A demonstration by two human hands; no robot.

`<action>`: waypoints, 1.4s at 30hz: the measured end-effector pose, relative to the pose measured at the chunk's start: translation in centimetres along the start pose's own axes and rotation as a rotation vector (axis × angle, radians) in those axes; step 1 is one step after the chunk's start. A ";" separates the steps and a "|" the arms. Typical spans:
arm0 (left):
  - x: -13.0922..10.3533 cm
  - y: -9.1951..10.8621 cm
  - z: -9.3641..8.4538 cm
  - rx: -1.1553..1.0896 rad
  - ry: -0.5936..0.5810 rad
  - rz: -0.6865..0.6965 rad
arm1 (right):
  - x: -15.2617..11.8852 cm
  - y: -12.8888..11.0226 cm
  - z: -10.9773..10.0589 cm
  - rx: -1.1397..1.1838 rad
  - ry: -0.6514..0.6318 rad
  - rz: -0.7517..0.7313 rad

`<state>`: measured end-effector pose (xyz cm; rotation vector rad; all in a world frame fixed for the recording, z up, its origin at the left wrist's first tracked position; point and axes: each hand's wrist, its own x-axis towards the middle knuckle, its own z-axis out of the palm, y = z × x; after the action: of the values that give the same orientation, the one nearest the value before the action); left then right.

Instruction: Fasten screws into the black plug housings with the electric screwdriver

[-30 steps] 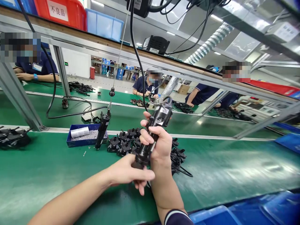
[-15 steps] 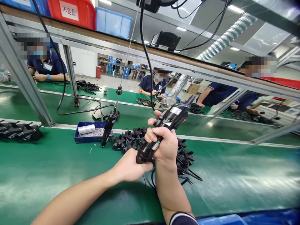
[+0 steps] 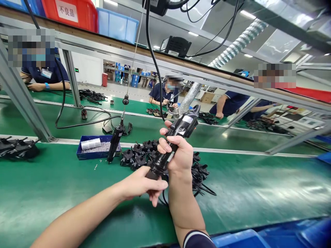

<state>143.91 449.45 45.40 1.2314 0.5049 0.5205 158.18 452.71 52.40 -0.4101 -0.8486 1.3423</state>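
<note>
My right hand (image 3: 181,155) is wrapped round a black electric screwdriver (image 3: 182,127), held tilted with its nose pointing down to the left. My left hand (image 3: 138,182) is closed at the nose end, thumb stretched across and fingertips curled below; whatever lies inside it is hidden. Beneath and behind both hands, black molded parts with cables (image 3: 139,160) crowd the green bench (image 3: 245,182). A second electric screwdriver (image 3: 115,143) hangs from a wire to the left, beside a blue tray (image 3: 97,154) of tiny metal pieces and a white tube (image 3: 90,144).
More black parts (image 3: 18,148) line up at the far left. Metal posts (image 3: 28,93) and a shelf with red (image 3: 69,12) and blue bins (image 3: 117,26) rise ahead. Black cables (image 3: 153,51) hang from above. Co-workers sit across the bench. Blue bins (image 3: 240,239) stand at the near right edge.
The view has shifted a little to the right. The electric screwdriver stands slightly steeper, and the fingertips of my left hand now show below its nose.
</note>
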 end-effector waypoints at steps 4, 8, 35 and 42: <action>-0.3 0.2 0.5 0.290 0.261 0.063 | 0.4 0.6 0.1 -0.056 0.089 -0.066; -0.5 0.3 1.2 0.654 0.613 0.174 | -0.4 1.0 0.4 -0.104 0.101 -0.116; 0.0 -0.1 0.6 0.289 0.227 0.012 | -0.6 1.2 -0.2 0.003 -0.105 -0.109; 0.5 -1.8 1.6 -0.475 -0.504 -0.129 | 1.4 3.2 -2.1 0.796 -0.956 0.060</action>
<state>145.42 448.14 44.06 0.8213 0.0230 0.1868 157.54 455.22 49.17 0.9034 -0.9566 1.8116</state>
